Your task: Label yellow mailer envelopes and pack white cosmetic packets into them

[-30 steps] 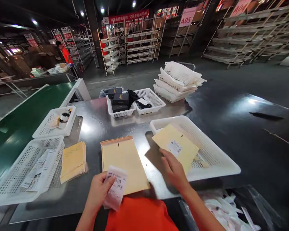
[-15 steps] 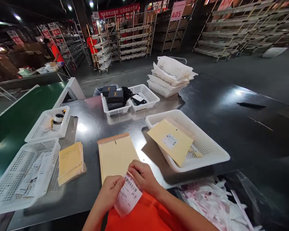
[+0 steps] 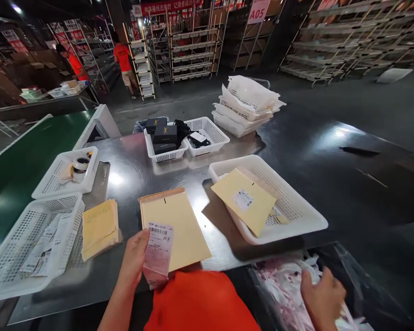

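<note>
My left hand [image 3: 134,255] pinches a printed barcode label [image 3: 158,250] by its left edge. The label hangs over the lower left part of a yellow padded envelope [image 3: 179,220] lying on the metal table. Off to the right, my right hand [image 3: 322,294] is above a clear plastic bag full of white and pinkish paper strips [image 3: 283,285]. Its thumb and fingers are apart, and I see nothing between them. Another labelled yellow envelope [image 3: 243,197] rests slanted on the edge of a white basket [image 3: 307,216].
Small yellow envelopes [image 3: 100,225] are stacked at left, beside a basket of printed slips [image 3: 7,257] and a basket with tape rolls [image 3: 51,179]. Black boxes [image 3: 165,133] fill a basket at the back, near stacked white baskets [image 3: 241,122]. Two people in red shirts stand in the distance.
My right hand has let go of the label and moved right, over the bag of strips. My left hand has shifted left and raised the label over the envelope.
</note>
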